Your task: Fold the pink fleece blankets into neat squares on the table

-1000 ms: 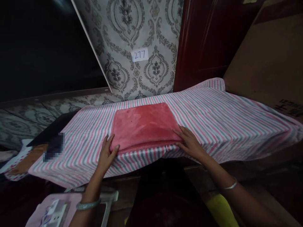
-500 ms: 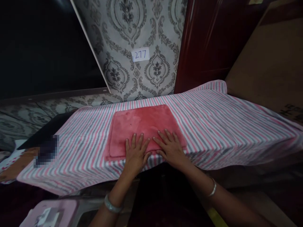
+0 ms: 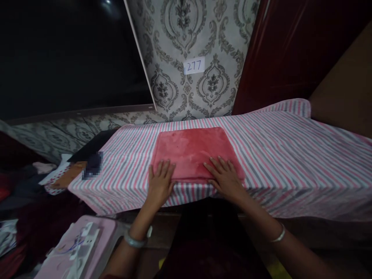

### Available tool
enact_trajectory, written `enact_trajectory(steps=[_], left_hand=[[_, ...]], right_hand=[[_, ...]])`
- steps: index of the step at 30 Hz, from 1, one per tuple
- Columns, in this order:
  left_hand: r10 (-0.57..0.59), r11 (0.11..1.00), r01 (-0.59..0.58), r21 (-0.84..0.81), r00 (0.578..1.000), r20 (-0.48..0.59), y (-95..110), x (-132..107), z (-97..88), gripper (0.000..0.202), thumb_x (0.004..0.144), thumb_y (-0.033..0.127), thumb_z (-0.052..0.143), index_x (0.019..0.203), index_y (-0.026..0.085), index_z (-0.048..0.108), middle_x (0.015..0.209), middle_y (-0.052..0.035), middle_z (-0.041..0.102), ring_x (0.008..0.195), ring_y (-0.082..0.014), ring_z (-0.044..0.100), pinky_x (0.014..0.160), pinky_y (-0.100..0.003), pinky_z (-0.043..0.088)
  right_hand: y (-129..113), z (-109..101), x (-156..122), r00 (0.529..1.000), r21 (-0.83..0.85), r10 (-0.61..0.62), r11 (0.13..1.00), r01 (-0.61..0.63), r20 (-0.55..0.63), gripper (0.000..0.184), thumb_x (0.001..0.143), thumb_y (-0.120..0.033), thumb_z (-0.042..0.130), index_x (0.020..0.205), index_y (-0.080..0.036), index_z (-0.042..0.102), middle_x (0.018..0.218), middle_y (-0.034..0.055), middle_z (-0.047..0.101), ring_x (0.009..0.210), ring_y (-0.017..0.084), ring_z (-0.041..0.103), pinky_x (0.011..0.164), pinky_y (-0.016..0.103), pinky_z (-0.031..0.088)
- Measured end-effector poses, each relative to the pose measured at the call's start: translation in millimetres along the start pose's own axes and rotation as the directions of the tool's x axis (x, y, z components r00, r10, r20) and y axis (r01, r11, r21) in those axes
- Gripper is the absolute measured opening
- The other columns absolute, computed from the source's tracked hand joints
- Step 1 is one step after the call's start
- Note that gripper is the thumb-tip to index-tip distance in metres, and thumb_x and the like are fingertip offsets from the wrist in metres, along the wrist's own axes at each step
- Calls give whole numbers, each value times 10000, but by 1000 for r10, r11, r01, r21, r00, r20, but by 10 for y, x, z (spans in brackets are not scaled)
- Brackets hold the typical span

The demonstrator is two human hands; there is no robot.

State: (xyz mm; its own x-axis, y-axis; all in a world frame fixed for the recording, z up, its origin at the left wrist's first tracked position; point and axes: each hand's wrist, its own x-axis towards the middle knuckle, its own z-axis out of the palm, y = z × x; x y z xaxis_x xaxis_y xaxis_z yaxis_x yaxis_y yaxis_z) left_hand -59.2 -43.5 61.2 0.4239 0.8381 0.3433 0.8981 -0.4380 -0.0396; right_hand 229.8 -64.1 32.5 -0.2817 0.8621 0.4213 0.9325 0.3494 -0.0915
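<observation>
A folded coral-red plush cloth (image 3: 194, 149) lies flat on a striped pink, grey and white tablecloth (image 3: 270, 151). My left hand (image 3: 159, 182) rests on its near left corner, fingers stretched out and a little apart. On the near right part of the cloth, my right hand (image 3: 226, 178) lies flat with the fingers spread. Both palms sit close to the table's front edge. Neither hand grips anything. A bracelet circles each wrist.
Behind the table, a paper marked 277 (image 3: 194, 65) is fixed to patterned wallpaper. A large dark screen (image 3: 72, 58) stands at the left. Below left is a pink surface (image 3: 100, 232) with a white device. A brown box (image 3: 345, 85) is at the right.
The view has shifted, so the scene sits further right. My hands have moved apart on the cloth, the left one to its near left corner.
</observation>
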Motion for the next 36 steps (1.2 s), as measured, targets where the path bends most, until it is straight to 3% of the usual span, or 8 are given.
enact_trajectory(steps=[2,5,9,13,18,25,29,36], left_hand=[[-111,993,109,-53,992,-52,-278,-156,-15,567,925,334,473,1482,242,419,1588,-123,328,1477,-335,249,1175,-639,124],[-280,925,221,-308,946,-162,-620,-338,11,560,919,410,477,1434,190,458,1504,-174,449,1382,-321,425,1109,-540,368],[-463,770,288,-570,866,-187,-768,-381,55,501,880,486,519,1273,179,571,1251,-142,635,1136,-264,615,936,-426,530],[-424,762,228,-606,883,-202,-708,-281,89,353,854,440,526,1087,195,627,1132,-108,661,1084,-245,618,948,-416,516],[-331,774,185,-605,934,-137,-713,-220,111,369,784,434,581,1068,200,606,1098,-96,651,1054,-239,619,951,-399,504],[-391,666,208,-716,915,-97,-738,-165,18,285,832,449,522,929,212,645,937,-49,682,885,-197,644,790,-318,531],[-397,698,196,-689,907,-143,-739,-183,61,260,824,426,519,907,210,637,916,-44,686,873,-196,645,807,-316,523],[-423,679,247,-692,901,-93,-777,-188,59,253,805,418,517,882,203,625,819,-26,685,773,-184,633,754,-292,520]], right_hand=[[35,-9,-22,999,39,-8,999,10,-35,553,950,-373,496,1494,-304,420,1548,64,405,1445,336,270,1144,583,214],[139,-28,-114,982,106,70,993,-52,-173,506,969,-382,447,1464,-280,468,1510,78,454,1424,315,319,1147,562,242],[340,-5,-314,906,233,270,952,-199,-326,496,979,-435,418,1419,-232,519,1464,130,487,1355,307,424,1115,533,338],[455,54,-453,887,333,362,906,-262,-287,501,969,-502,425,1386,-255,551,1377,118,564,1287,291,499,1066,508,416],[446,77,-478,878,346,382,897,-276,-289,497,955,-513,453,1366,-262,573,1324,117,593,1286,295,495,1067,512,415],[437,110,-518,889,376,369,891,-256,-271,476,978,-474,426,1391,-269,542,1349,103,579,1309,277,483,1058,480,435],[442,134,-540,893,383,362,890,-246,-267,474,986,-455,417,1395,-245,535,1336,115,586,1311,272,483,1066,481,428],[427,129,-526,892,373,372,889,-265,-255,478,988,-451,408,1393,-236,543,1354,132,569,1297,273,493,1069,480,424]])
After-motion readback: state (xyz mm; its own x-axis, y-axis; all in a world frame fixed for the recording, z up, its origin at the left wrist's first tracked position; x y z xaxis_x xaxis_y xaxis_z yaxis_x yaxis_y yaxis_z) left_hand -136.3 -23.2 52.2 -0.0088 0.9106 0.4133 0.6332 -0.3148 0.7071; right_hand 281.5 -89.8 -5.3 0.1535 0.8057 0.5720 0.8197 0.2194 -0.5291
